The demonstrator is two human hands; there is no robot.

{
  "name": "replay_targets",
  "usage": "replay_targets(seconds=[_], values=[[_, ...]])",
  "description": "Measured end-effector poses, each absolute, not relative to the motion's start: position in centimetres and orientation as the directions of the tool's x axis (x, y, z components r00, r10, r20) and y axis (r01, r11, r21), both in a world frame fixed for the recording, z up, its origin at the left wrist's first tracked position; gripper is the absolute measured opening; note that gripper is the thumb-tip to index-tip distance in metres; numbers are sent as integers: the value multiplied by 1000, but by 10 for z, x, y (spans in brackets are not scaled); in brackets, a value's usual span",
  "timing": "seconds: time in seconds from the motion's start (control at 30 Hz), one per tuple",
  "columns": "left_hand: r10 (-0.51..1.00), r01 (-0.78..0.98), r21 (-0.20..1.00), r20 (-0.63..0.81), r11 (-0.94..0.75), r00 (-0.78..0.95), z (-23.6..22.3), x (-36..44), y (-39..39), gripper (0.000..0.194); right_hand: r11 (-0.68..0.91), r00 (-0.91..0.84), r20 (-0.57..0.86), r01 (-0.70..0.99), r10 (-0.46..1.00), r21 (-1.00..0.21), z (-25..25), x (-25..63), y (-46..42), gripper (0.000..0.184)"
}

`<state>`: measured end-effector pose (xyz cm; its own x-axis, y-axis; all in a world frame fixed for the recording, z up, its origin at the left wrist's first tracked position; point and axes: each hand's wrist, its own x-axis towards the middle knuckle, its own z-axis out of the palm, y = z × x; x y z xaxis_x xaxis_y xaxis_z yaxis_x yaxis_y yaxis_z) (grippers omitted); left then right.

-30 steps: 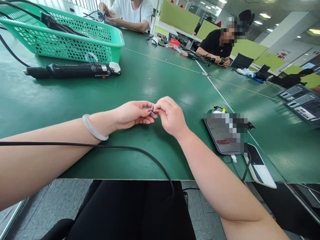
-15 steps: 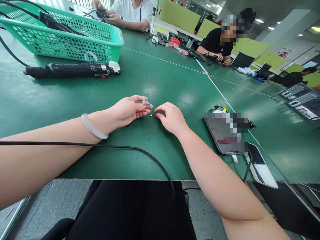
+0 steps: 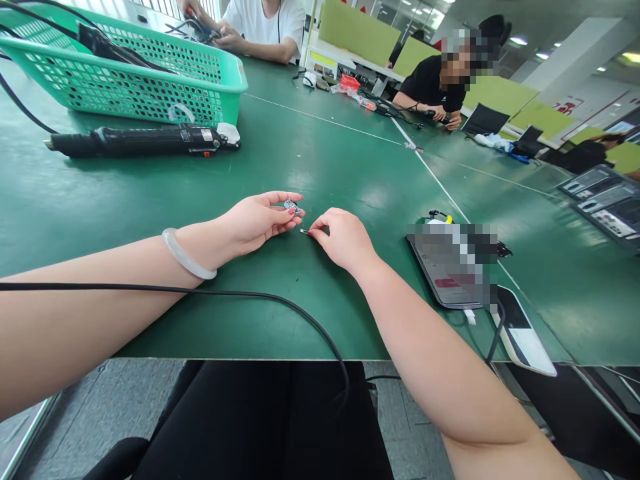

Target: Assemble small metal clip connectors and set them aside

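Observation:
Between the thumb and fingers of my left hand (image 3: 260, 223) is a small grey metallic part (image 3: 292, 207); its exact kind is too small to tell. My right hand (image 3: 345, 237) pinches a tiny light-coloured piece (image 3: 304, 231) between thumb and forefinger, its end poking out toward the left hand. A narrow gap separates the two hands, both held over the green table (image 3: 270, 320). A white bangle (image 3: 187, 255) circles my left wrist.
A green basket (image 3: 150, 93) with cables and a black electric screwdriver (image 3: 145, 142) lie at the left. A black cable (image 3: 260, 293) crosses in front. On the right are a phone (image 3: 450, 273) and a white device (image 3: 530, 347). Two people (image 3: 260, 33) sit across the table.
My hands have come apart from where they met. The grey part stays in my left hand, while the tiny piece now shows separately in my right fingers, which have closed into a pinch.

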<state>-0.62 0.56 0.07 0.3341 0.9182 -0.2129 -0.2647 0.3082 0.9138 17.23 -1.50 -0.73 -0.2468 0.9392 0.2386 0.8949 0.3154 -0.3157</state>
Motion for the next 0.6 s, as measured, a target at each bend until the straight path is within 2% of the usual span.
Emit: replay_targets(seconds=[0.3,0.6], values=[[917,-275,906,-224,321,331,0,-6,7,26,306,-246,217,899,945,-312,-3,174,-17,14],[930,-294,900,-242,322,277,3,-4,5,22,295,-237,246,925,940,-237,-3,176,-16,17]])
